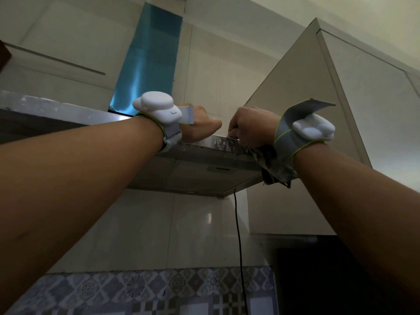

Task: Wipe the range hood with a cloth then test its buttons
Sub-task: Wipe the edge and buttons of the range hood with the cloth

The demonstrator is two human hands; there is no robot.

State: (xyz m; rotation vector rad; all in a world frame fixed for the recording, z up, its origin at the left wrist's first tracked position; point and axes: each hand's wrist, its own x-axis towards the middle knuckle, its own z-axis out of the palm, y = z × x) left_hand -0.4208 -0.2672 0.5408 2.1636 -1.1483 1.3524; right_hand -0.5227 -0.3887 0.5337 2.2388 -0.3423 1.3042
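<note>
Both arms were stretched up to the range hood (211,147), which hung on the wall above, its steel front strip facing out and its grey underside showing below. The left hand (200,122) rested on the top front edge of the hood, thumb pointing towards the other hand; its fingers were over the far side, so I could not tell whether they were curled or straight. The right hand (251,126) was just beside it, a small gap between the two, balled up and gripping the cloth (276,169) against the right end of the front strip. The grubby loose end of the cloth hung down under the wrist, past the hood's corner. Each wrist carried a white device on a grey strap. A chimney wrapped in blue film (150,64) rose behind the left hand, a pale cabinet (295,105) stood to the right, and a black cable (238,235) hung down the wall towards the patterned tiles (159,287)
</note>
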